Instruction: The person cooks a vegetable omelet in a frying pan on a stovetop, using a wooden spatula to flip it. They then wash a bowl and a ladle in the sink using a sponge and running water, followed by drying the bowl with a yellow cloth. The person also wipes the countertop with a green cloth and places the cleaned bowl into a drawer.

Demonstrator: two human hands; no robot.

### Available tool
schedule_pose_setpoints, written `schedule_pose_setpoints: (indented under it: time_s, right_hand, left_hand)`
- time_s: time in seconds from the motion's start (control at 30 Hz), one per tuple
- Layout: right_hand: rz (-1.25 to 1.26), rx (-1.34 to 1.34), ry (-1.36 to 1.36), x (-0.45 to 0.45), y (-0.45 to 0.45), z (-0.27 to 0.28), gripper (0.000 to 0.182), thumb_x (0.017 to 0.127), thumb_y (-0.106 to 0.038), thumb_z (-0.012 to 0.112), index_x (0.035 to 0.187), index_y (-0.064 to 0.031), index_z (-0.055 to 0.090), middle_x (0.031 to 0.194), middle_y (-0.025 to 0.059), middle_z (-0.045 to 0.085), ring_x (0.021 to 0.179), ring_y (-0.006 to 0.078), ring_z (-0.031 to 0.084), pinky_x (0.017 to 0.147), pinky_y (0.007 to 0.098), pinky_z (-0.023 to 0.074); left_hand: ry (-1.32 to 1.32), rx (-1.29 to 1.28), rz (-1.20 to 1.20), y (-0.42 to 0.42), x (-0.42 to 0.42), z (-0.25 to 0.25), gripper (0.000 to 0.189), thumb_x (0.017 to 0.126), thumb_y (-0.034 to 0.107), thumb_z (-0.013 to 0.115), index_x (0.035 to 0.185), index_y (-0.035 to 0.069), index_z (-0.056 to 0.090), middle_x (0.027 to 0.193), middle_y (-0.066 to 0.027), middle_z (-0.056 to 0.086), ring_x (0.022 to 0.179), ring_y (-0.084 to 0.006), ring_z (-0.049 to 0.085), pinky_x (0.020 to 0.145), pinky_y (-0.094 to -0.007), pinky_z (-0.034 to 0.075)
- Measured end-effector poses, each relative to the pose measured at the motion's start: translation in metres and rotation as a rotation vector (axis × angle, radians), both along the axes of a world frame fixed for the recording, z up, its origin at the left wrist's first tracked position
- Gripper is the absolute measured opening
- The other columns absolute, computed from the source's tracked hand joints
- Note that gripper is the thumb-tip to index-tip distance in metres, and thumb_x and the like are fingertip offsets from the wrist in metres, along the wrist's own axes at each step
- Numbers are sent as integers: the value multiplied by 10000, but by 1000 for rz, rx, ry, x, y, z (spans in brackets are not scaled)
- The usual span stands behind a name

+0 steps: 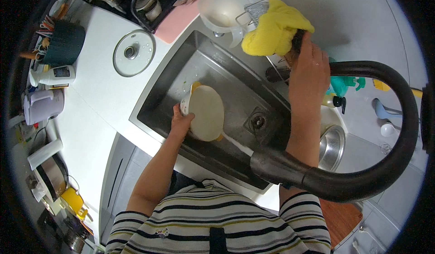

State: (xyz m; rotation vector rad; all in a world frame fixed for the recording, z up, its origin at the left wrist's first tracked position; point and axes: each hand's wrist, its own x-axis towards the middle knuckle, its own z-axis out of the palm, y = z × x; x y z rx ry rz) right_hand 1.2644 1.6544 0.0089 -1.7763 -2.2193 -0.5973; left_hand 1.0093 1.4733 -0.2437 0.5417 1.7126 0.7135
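My left hand (182, 122) grips the near-left rim of a pale pot with yellow handles (206, 114), tilted inside the steel sink (204, 60). Water runs from the black faucet's head (272, 164) by the pot's lower edge. My right hand (309, 67) is raised beyond the sink's right side, its fingers around something dark beside a yellow cloth (278, 30). The cloth hangs over a wire rack (256, 11); whether the fingers pinch the cloth or only the dark thing is hard to tell. The drain (258, 121) lies right of the pot.
A glass lid (134, 53) rests on the white counter left of the sink. Behind the sink stands a translucent plastic jug (222, 11). The faucet's black neck (404, 118) arches over the right side, above a steel bowl (332, 148) and soap bottles (340, 84).
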Motion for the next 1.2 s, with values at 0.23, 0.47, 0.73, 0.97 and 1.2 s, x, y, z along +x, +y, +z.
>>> schedule_pose_setpoints:
  time_s: [0.23,0.47,0.73,0.97,1.2]
  right_hand:
    - [-16,-10,67,6,-23,9,208,816,-97,569,995,10,560,1057,167,586,1003,353,547,859,446,456]
    - [117,5,420,14,-47,10,246,799,-64,481,1032,8,506,1238,225,502,1055,426,534,881,470,458]
    - [-7,159,593,2,-29,11,265,896,-75,456,1135,28,509,1141,203,556,995,351,572,887,396,447]
    - [4,-236,805,18,-136,-98,217,904,-155,482,1063,-56,592,985,167,643,801,359,631,699,422,503]
    - [-34,-1163,283,-47,-102,-234,570,882,-223,560,1419,-205,372,935,171,680,849,355,658,768,468,503]
  left_hand:
    - [-267,-39,303,2,-5,30,675,784,130,606,1370,116,271,1219,-170,494,1071,-301,531,904,-428,448]
    - [-297,-53,255,-1,-15,10,768,777,154,623,1424,121,209,1277,-156,458,1131,-276,494,938,-407,427]
    - [-370,-31,365,11,9,38,579,793,122,605,1280,91,296,1218,-149,451,1095,-260,498,924,-412,435]
    - [-278,32,288,8,2,31,656,758,107,621,1322,92,287,1209,-150,485,1097,-267,503,937,-407,428]
    - [-142,-6,137,4,-17,15,722,716,78,605,1370,84,299,1177,-163,532,1080,-287,521,946,-397,422]
